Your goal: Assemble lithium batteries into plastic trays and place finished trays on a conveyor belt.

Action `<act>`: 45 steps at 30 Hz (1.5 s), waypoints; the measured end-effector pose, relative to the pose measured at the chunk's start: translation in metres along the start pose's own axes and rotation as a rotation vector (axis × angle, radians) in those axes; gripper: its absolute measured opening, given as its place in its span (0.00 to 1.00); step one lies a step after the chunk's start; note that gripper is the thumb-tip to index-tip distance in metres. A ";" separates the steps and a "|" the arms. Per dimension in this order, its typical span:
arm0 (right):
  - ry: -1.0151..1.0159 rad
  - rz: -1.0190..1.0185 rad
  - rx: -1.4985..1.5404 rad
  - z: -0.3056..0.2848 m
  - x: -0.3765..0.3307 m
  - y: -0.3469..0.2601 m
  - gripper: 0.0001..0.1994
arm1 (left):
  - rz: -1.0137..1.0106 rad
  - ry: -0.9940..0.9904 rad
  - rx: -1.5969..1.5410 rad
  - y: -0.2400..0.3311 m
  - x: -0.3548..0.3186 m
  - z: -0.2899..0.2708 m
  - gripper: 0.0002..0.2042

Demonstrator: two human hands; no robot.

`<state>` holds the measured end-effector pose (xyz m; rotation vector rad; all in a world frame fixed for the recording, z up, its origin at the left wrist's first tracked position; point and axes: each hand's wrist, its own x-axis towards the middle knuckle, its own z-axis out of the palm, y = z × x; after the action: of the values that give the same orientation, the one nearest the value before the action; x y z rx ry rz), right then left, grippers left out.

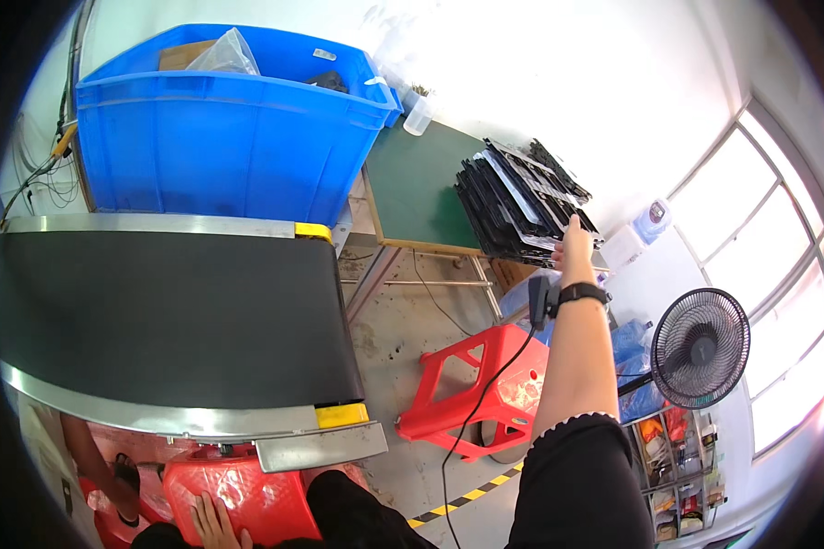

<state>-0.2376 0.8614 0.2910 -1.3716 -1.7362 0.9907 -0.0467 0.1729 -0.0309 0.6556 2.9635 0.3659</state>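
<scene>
My right arm stretches far forward, and my right hand (574, 247) is at the near right edge of a stack of thin black panels (513, 206) with cut-outs. Its fingers are bent around the edge of an upper panel, with part of the grip hidden. Some whitish sheets show between the panels. The stack lies on a green-topped table (421, 174). Down at the lower edge, my left hand (215, 523) lies flat on a red plastic stool (247, 489), fingers spread, holding nothing. A dark band with a small device is strapped to my right wrist.
A black conveyor belt (165, 316) with metal rails spans the left. Behind it stands a blue bin (238, 137). Another red stool (485, 393), a black fan (702, 348) and a shelf rack (677, 467) are right. Another person's arm (105, 462) shows lower left. A cable hangs from my wrist.
</scene>
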 end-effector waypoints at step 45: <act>-1.369 -1.621 -0.504 0.089 -0.544 0.309 0.41 | -0.758 -0.044 -0.603 -0.067 -0.009 0.019 0.36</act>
<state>-0.0742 0.3610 -0.0594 1.1108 -3.0641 0.3378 -0.0633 0.1148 -0.0659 -0.4929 2.5650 1.0458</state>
